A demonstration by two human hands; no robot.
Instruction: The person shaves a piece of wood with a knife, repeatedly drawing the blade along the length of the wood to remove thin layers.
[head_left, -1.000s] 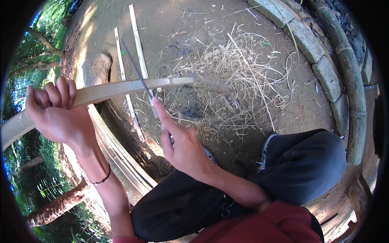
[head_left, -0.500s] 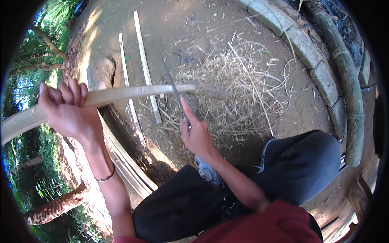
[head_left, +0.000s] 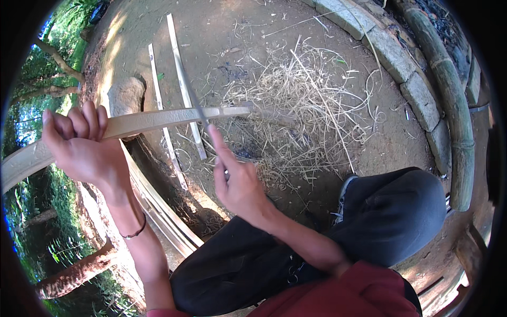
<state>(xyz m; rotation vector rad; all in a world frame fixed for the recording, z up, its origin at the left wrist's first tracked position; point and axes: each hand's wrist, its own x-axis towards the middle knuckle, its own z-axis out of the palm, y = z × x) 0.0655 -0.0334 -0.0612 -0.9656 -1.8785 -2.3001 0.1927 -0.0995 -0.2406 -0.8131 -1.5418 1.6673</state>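
Observation:
A long pale bamboo strip [head_left: 158, 119] runs from the left rim across to the middle. My left hand [head_left: 84, 140] is closed around it, fingers curled over its upper edge. In my right hand [head_left: 237, 185] is a knife [head_left: 194, 100], its handle wrapped in the fingers and the index finger stretched along it. The blade lies crosswise against the strip, a little short of its darker right end. Motion blurs the blade slightly. Beneath that end, a heap of thin curly shavings [head_left: 301, 90] covers the ground.
Two flat strips [head_left: 182, 79] lie on the dirt ahead. Several more long strips [head_left: 163, 216] are at the lower left, near a stump [head_left: 127, 96]. A curved block edging [head_left: 388, 53] and a thick bamboo pole [head_left: 451, 100] stand to the right. My bent knee [head_left: 391, 211] is nearby.
My right hand and the knife have moved left along the bamboo strip, away from its end. My left hand keeps its grip in nearly the same place.

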